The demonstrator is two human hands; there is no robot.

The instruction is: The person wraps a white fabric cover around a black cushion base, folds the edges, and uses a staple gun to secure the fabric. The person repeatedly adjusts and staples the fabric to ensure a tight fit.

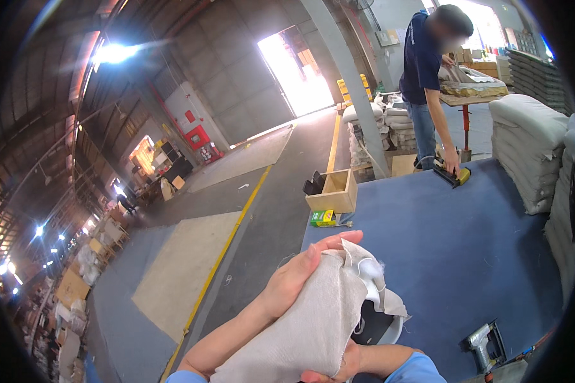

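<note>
A piece covered in light grey-beige fabric [300, 319] is held close to me, over the near edge of the blue-grey table [428, 242]. White padding [370, 274] shows under the loose cloth at its far right end, and a dark underside [372, 324] is visible on its right. My left hand [291, 281] is wrapped against the far left side, its fingers stretched along the upper edge and partly hidden. From below, my right hand [346, 365] grips the near side, thumb on the cloth. A silver nail or staple gun [484, 345] lies to the right of my right hand.
A wooden box [340, 195] with dark items and a green-yellow carton [323, 218] sit at the table's far left corner. Stacked light cushions [524, 143] rise on the right. Across the table a co-worker [421, 70] has one hand on a black-yellow gun-like tool [452, 173].
</note>
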